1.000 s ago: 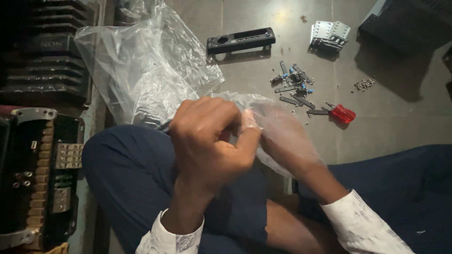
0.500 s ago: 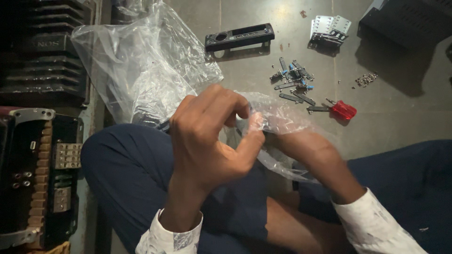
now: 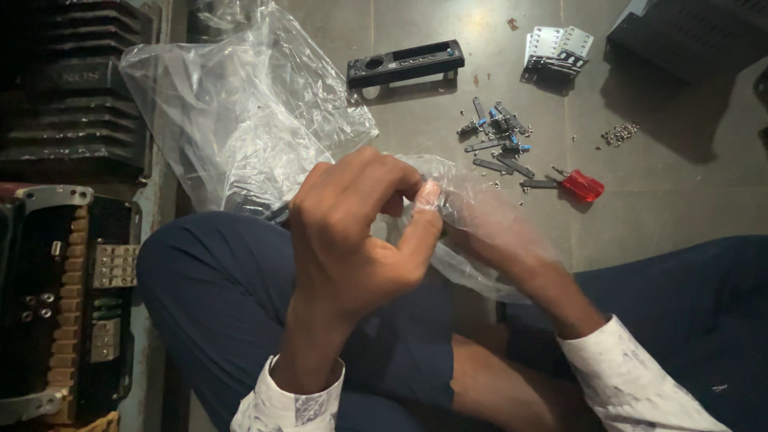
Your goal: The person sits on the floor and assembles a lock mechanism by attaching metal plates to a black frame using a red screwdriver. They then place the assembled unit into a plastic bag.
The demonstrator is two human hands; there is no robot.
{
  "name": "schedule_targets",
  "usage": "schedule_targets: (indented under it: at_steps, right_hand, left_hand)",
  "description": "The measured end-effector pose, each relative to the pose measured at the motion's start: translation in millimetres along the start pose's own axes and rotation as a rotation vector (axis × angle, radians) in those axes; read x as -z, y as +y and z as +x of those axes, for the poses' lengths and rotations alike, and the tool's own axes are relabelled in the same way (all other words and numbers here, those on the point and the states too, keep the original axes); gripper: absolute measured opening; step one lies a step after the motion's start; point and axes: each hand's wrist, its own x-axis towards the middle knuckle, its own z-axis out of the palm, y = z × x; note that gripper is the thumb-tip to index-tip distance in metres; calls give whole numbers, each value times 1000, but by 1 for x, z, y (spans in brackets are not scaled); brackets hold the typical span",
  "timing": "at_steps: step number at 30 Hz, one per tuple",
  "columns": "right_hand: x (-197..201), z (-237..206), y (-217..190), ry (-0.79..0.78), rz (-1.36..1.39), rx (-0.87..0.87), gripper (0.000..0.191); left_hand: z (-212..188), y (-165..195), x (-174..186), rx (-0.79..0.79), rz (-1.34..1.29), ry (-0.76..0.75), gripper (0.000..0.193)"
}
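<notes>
My left hand (image 3: 356,232) is raised over my lap, thumb and fingers pinching the edge of a small clear plastic bag (image 3: 468,276). My right hand (image 3: 512,244) is pushed inside that bag, blurred and covered by the film, so what it grips, if anything, is hidden. Both hands hover above my crossed legs in dark blue trousers (image 3: 208,304).
A larger crumpled clear bag (image 3: 240,120) lies on the floor ahead. Beyond it are a black faceplate (image 3: 406,62), a metal bracket (image 3: 558,48), loose screws and small parts (image 3: 496,136) and a red-handled screwdriver (image 3: 578,185). Black electronic units (image 3: 68,296) stand at left.
My left hand has shifted slightly, its fingers opening then pinching the bag edge. My right hand has slid deeper into the small bag, which has stretched out rightwards.
</notes>
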Motion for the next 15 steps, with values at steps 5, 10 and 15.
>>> schedule_targets:
  at_steps: [5,10,15]
  right_hand:
    - [-6,3,15,-4,-53,-30,20]
    - [-2,-8,9,-9,35,-82,25]
    - [-6,-9,2,62,-12,-49,18]
  left_hand:
    - [0,-1,0,0,-3,-3,14]
    - [0,-1,-1,-18,-24,-12,13]
    - [0,-1,-2,-6,-6,-22,14]
